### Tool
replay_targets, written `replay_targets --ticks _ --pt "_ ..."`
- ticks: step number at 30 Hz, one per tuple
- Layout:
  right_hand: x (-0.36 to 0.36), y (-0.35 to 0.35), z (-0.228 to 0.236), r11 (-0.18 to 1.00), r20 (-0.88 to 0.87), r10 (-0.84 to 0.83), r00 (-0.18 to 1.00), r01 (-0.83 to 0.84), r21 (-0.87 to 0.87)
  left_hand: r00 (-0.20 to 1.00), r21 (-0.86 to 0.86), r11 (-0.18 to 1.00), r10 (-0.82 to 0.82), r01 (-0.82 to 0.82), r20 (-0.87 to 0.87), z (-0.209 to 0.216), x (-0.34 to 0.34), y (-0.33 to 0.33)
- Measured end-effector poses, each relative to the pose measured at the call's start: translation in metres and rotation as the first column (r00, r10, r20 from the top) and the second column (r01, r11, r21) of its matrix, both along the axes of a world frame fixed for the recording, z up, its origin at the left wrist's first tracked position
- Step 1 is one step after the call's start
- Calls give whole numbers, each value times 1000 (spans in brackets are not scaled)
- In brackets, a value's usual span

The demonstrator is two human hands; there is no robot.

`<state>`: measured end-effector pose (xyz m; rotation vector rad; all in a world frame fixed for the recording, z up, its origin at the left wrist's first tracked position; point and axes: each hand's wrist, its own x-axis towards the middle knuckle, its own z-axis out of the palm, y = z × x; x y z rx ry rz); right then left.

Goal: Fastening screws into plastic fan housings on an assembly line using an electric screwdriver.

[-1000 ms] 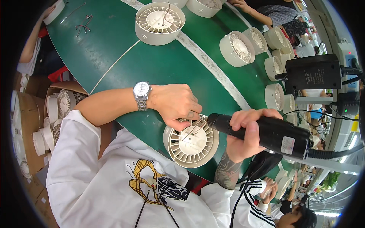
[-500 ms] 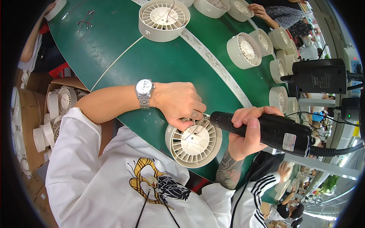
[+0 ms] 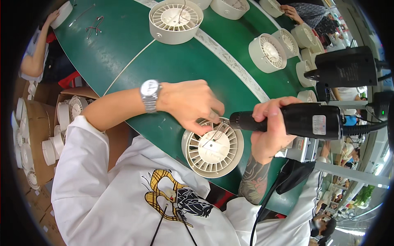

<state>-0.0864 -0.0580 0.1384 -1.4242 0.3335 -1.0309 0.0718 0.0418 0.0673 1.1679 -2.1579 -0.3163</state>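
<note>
A round white plastic fan housing (image 3: 213, 149) with a ring of slots and a central hub lies near the table's front edge, thin wires across its hub. My left hand (image 3: 191, 104), with a silver watch at the wrist, bends over its upper left rim. Thumb and fingers are drawn together there; what they pinch is hidden. In my right hand (image 3: 266, 131) is a black corded electric screwdriver (image 3: 310, 119), held roughly level and pointing left. Its tip reaches the housing's upper right rim, close to my left fingertips.
On the green table (image 3: 135, 94) another white housing (image 3: 176, 24) stands farther off, and several more line the right. Loose wires (image 3: 95, 28) lie far left. A cardboard box (image 3: 47, 119) of white parts stands left. A black power box (image 3: 347, 67) hangs right. Other people's hands (image 3: 291, 14) show beyond.
The screwdriver's rear end has swung up in the picture, so the tool is more level. My left hand stays at the housing's rim. The whole view has shifted slightly.
</note>
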Motion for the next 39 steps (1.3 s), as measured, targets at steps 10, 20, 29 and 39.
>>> replay_targets --ticks 10,20,29,39 --pt "-23 -6 25 998 173 -41 984 33 47 1000 313 950 -6 2 9 19 -6 46" --pt "-127 -41 93 981 486 -58 872 139 -132 848 298 847 501 -440 -172 -1 64 -1" --pt "-168 -46 103 927 501 -176 847 314 -205 507 52 539 817 -841 -274 -8 52 -110" --pt "-202 -26 113 928 359 -214 908 304 -215 963 152 951 266 -269 42 43 -79 -307"
